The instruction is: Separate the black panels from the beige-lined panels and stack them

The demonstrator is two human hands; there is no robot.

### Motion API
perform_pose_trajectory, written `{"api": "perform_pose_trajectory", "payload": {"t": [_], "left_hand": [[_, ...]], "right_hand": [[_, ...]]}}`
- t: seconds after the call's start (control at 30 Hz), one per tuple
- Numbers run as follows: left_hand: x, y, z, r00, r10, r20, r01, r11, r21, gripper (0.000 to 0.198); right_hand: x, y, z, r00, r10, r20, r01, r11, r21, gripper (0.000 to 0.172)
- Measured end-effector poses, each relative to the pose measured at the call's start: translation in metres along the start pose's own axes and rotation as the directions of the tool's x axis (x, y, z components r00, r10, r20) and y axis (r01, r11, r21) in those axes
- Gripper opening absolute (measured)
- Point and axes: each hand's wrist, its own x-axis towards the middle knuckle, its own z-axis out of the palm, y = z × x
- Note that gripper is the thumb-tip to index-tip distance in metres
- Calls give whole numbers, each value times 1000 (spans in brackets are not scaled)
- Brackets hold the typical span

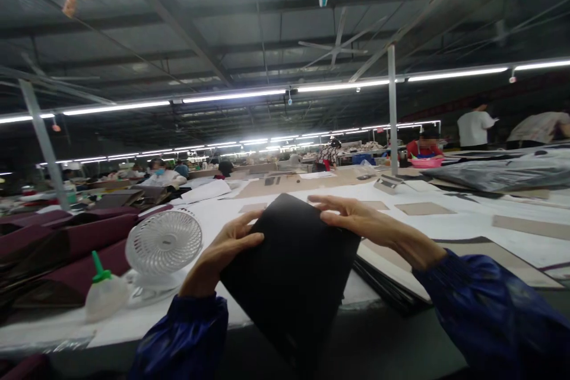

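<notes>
A flat black panel (294, 273), one corner pointing up, is held in front of me above the table's near edge. My left hand (234, 242) grips its upper left edge, thumb on the near face and fingers behind. On the upper right edge, my right hand (356, 218) pinches the panel between thumb and fingers. The panel's lower end fades into the dark below the table. Just right of it lies a stack of black and beige panels (392, 276), partly behind my right forearm.
A small white fan (164, 241) and a bottle with a green nozzle (104, 291) stand left. Maroon pieces (89, 243) pile at far left. Flat beige pieces (425, 208) lie on the white table (222, 214). Plastic-covered material (503, 171) is at right. Several people work farther back.
</notes>
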Motion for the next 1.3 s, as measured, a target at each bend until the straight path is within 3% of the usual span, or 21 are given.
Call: {"api": "perform_pose_trajectory", "payload": {"t": [0.07, 0.17, 0.27, 0.33, 0.47, 0.53, 0.63, 0.73, 0.87, 1.13, 1.3], "left_hand": [[7, -6, -10, 999, -1, -43, 1, 1000, 3, 65], [15, -15, -20, 970, 93, -226, -112, 991, -74, 49], [19, -28, -26, 914, 159, -373, -241, 953, -185, 47], [19, -40, -28, 891, 168, -423, -248, 958, -142, 52], [19, -63, -25, 836, 161, -524, -202, 979, -22, 57], [19, -73, -21, 830, 141, -539, -191, 981, -38, 58], [19, -82, -12, 814, 134, -564, -190, 981, -40, 61], [21, -88, -6, 786, 137, -602, -196, 980, -33, 63], [21, -88, 1, 764, 112, -635, -192, 980, -59, 70], [2, -82, 22, 781, 79, -620, -192, 974, -117, 75], [-10, -90, 15, 833, 133, -537, -247, 958, -147, 73]], "right_hand": [[3, 8, 7, 997, 68, -37, -63, 990, 127, 55], [13, 22, 17, 968, 159, -192, -80, 929, 363, 50], [25, 39, 24, 870, 282, -404, -30, 849, 528, 29], [29, 52, 30, 818, 339, -465, -30, 831, 555, 18], [27, 70, 41, 805, 351, -479, -68, 856, 513, 14], [24, 76, 44, 797, 333, -504, -109, 900, 422, 15], [20, 81, 46, 810, 193, -554, -186, 980, 70, 22], [19, 88, 49, 848, 66, -526, -206, 955, -212, 33], [18, 100, 60, 868, 21, -496, -196, 933, -302, 44], [16, 118, 72, 849, -65, -525, -177, 901, -396, 53], [12, 110, 65, 898, -44, -438, -245, 777, -580, 56]]}}
